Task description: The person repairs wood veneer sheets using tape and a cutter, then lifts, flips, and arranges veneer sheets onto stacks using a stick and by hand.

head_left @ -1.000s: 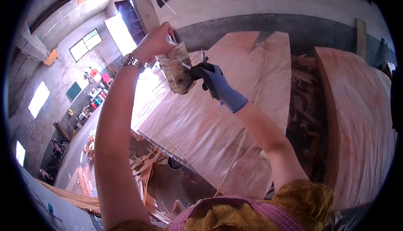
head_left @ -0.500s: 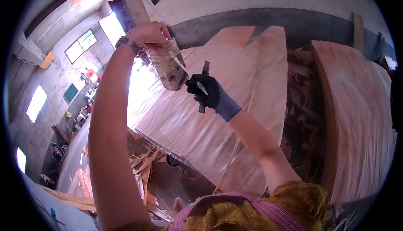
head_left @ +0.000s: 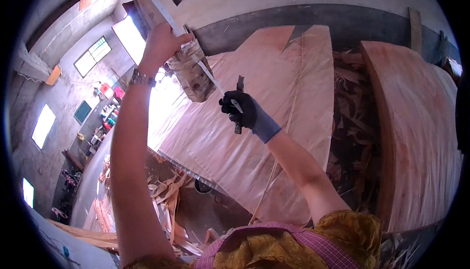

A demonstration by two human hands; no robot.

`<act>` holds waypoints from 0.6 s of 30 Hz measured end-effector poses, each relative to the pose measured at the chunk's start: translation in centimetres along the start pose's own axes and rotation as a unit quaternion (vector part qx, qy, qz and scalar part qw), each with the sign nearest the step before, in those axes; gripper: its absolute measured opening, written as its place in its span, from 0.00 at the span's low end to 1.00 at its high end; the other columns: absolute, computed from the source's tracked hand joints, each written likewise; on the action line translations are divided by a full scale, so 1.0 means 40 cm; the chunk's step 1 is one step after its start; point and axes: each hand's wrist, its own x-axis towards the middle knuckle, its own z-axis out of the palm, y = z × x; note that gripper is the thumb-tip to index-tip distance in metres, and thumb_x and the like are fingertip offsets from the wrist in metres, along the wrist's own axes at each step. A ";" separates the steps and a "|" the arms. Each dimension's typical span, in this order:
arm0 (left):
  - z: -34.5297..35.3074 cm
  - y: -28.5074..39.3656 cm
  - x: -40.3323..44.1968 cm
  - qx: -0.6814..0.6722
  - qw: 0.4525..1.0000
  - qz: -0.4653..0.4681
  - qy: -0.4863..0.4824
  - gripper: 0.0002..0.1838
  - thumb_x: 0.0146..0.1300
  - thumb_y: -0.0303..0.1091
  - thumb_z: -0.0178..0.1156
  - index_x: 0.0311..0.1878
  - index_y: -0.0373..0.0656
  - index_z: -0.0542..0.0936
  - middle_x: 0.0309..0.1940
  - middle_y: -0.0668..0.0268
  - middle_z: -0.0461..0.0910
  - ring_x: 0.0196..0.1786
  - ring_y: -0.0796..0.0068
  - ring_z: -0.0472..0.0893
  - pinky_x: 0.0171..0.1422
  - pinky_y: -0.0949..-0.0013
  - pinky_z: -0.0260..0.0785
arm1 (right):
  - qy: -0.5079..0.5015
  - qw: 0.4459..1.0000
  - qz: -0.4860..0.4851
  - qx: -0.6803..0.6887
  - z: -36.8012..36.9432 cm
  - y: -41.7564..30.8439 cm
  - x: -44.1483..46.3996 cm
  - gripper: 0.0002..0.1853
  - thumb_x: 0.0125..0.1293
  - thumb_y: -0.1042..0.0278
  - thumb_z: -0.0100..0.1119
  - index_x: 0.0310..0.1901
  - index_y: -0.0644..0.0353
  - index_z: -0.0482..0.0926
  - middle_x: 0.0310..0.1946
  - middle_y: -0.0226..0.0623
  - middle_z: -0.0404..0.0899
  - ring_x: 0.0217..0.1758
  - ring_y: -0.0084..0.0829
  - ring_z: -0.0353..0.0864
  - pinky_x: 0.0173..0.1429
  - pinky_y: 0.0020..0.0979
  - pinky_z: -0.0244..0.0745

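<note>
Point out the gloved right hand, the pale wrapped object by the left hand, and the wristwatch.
Gloved right hand point(head_left: 248, 111): head view, middle of the glove's dark part.
Wrapped object point(head_left: 190, 78): head view, middle of its side.
Wristwatch point(head_left: 141, 78): head view, on its band.

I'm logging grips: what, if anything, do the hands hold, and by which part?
Right hand: a dark flat bar by its middle, and a white strip near its lower end. Left hand: hold cannot be told.
</note>
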 end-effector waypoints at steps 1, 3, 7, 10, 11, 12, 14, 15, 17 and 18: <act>0.006 0.003 -0.020 0.037 0.997 0.027 0.061 0.22 0.58 0.48 0.70 0.38 0.35 0.79 0.25 0.58 0.80 0.27 0.69 0.81 0.34 0.65 0.74 | 0.010 0.999 0.028 0.021 0.001 -0.009 0.001 0.11 0.67 0.69 0.57 0.51 0.50 0.75 0.44 0.34 0.81 0.40 0.23 0.81 0.30 0.22 0.71; 0.015 0.023 -0.093 0.030 0.956 0.072 0.282 0.23 0.59 0.51 0.67 0.35 0.36 0.78 0.25 0.58 0.81 0.27 0.62 0.81 0.34 0.62 0.73 | 0.039 0.995 0.081 0.052 0.017 -0.022 -0.003 0.11 0.68 0.64 0.56 0.51 0.50 0.75 0.44 0.34 0.81 0.41 0.24 0.81 0.29 0.21 0.70; 0.100 0.080 -0.309 -0.004 0.983 -0.059 0.175 0.25 0.65 0.56 0.57 0.26 0.42 0.82 0.19 0.59 0.81 0.23 0.56 0.81 0.31 0.56 0.71 | 0.043 0.997 0.057 -0.013 0.047 -0.058 -0.034 0.14 0.69 0.56 0.55 0.51 0.51 0.75 0.43 0.33 0.81 0.40 0.24 0.81 0.28 0.21 0.68; 0.196 0.110 -0.365 0.032 0.993 -0.109 0.019 0.27 0.64 0.58 0.58 0.25 0.42 0.84 0.20 0.53 0.81 0.26 0.50 0.82 0.35 0.54 0.72 | 0.058 0.994 0.074 -0.054 0.081 -0.100 -0.054 0.16 0.68 0.52 0.56 0.51 0.53 0.75 0.42 0.33 0.81 0.39 0.24 0.81 0.28 0.20 0.68; 0.206 0.117 -0.374 0.009 0.993 -0.115 0.027 0.27 0.63 0.59 0.58 0.26 0.42 0.84 0.20 0.52 0.80 0.27 0.50 0.82 0.34 0.55 0.72 | 0.075 0.991 0.098 -0.055 0.091 -0.111 -0.057 0.17 0.68 0.51 0.57 0.51 0.54 0.75 0.42 0.33 0.81 0.38 0.24 0.81 0.28 0.20 0.68; 0.213 0.125 -0.381 -0.015 0.992 -0.119 0.036 0.28 0.63 0.60 0.58 0.27 0.41 0.85 0.20 0.51 0.80 0.27 0.50 0.82 0.34 0.55 0.72 | 0.067 0.991 0.087 -0.073 0.088 -0.106 -0.058 0.18 0.68 0.50 0.57 0.51 0.55 0.76 0.42 0.32 0.81 0.38 0.23 0.81 0.28 0.19 0.67; 0.229 0.149 -0.389 -0.023 0.991 -0.127 0.039 0.28 0.61 0.60 0.60 0.30 0.41 0.86 0.20 0.51 0.81 0.27 0.52 0.82 0.34 0.57 0.72 | 0.053 0.991 0.065 -0.107 0.074 -0.090 -0.065 0.20 0.68 0.48 0.57 0.51 0.56 0.76 0.42 0.32 0.81 0.37 0.23 0.81 0.28 0.18 0.67; 0.247 0.152 -0.393 -0.021 0.991 -0.126 0.049 0.27 0.61 0.59 0.60 0.31 0.41 0.87 0.20 0.52 0.81 0.27 0.53 0.83 0.34 0.57 0.72 | 0.040 0.990 0.054 -0.121 0.062 -0.077 -0.067 0.20 0.68 0.47 0.56 0.51 0.55 0.76 0.41 0.31 0.82 0.37 0.22 0.81 0.28 0.19 0.67; 0.302 0.144 -0.400 -0.019 0.990 -0.122 0.068 0.25 0.61 0.58 0.61 0.32 0.41 0.87 0.20 0.54 0.81 0.26 0.54 0.83 0.34 0.58 0.72 | 0.025 0.990 0.048 -0.130 0.037 -0.051 -0.071 0.21 0.68 0.46 0.56 0.51 0.55 0.77 0.41 0.30 0.82 0.37 0.21 0.80 0.28 0.19 0.67; 0.317 0.146 -0.398 -0.043 0.987 -0.135 0.070 0.23 0.61 0.57 0.61 0.33 0.43 0.87 0.20 0.55 0.82 0.27 0.55 0.83 0.34 0.58 0.72 | 0.024 0.990 0.053 -0.126 0.039 -0.053 -0.075 0.21 0.68 0.45 0.56 0.51 0.55 0.77 0.41 0.30 0.82 0.37 0.20 0.80 0.28 0.19 0.67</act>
